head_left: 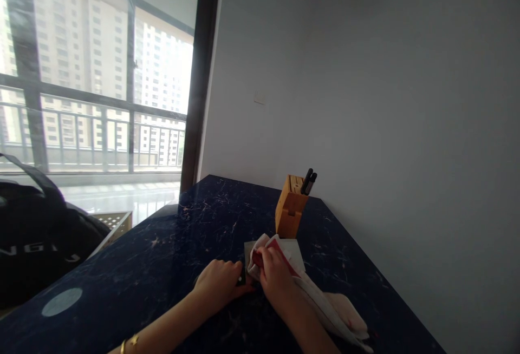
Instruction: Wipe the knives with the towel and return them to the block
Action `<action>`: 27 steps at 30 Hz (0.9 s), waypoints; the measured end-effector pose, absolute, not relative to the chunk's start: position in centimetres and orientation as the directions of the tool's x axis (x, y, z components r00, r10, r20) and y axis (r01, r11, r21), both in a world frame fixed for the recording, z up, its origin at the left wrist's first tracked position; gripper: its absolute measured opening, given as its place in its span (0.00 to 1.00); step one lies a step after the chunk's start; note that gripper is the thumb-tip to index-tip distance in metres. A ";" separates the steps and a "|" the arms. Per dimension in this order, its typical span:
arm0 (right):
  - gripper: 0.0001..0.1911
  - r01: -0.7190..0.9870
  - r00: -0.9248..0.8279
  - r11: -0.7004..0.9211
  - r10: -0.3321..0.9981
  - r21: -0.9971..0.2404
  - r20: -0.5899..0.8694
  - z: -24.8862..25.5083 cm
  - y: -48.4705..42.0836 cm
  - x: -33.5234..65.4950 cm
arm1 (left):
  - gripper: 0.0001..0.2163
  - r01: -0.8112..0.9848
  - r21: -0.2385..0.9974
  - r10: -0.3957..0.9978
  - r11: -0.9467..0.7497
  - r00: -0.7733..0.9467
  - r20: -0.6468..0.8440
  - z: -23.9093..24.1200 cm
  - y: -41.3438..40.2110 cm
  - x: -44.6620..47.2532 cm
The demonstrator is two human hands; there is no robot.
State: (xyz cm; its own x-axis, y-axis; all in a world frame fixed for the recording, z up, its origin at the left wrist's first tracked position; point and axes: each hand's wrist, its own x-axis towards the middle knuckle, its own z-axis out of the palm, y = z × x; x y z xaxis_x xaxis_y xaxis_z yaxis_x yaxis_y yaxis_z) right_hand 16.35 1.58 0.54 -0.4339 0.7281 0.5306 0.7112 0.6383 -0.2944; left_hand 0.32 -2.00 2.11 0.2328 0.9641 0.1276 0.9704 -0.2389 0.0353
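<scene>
My left hand (221, 283) is closed round the black riveted handle of a kitchen knife with a wide blade (296, 251), like a cleaver. The blade lies low over the table, pointing right, and much of it is hidden by a towel. That white, pink and red towel (320, 302) is bunched in my right hand (275, 275), whose fingers press it against the blade. Its loose end trails on the table to the lower right. Just beyond the blade stands a wooden knife block (290, 210) with a few black handles (309, 182) sticking out.
The dark blue marbled table (211, 224) runs back to a grey wall (385, 126). A pale round patch (62, 302) shows on its left side. Off the left edge are a black bag (40, 235) and a perforated pale chair (116, 221), with a large window behind.
</scene>
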 end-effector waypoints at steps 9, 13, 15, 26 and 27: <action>0.19 0.810 -0.253 0.493 0.783 -0.317 0.569 0.2 3.6 17.5 | 0.28 0.958 0.008 0.949 -0.288 0.284 0.138 2.1 -1.9 0.1; 0.17 0.815 -0.198 0.476 0.765 -0.332 0.613 -0.1 4.8 19.1 | 0.29 0.964 0.010 0.956 -0.267 0.263 0.131 2.1 -1.9 0.2; 0.18 0.788 -0.248 0.525 0.750 -0.323 0.613 0.1 4.7 18.9 | 0.29 0.967 0.009 0.958 -0.254 0.250 0.137 2.1 -1.9 0.2; 0.22 0.707 -0.468 0.666 0.694 -0.240 0.547 1.3 2.4 16.3 | 0.27 0.971 0.044 0.967 -0.234 0.228 0.112 2.4 -2.0 0.3; 0.22 0.747 -0.422 0.620 0.721 -0.240 0.550 1.2 2.7 16.7 | 0.27 0.972 0.045 0.968 -0.230 0.224 0.111 2.5 -2.1 0.3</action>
State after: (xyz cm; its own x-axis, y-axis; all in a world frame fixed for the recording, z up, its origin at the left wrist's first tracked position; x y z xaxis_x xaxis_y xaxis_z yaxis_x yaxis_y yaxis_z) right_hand 16.73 2.75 1.19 -0.4221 0.7208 0.5498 0.7469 0.6202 -0.2396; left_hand 0.30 -2.07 2.49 0.2238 0.9683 0.1110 0.9722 -0.2299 0.0450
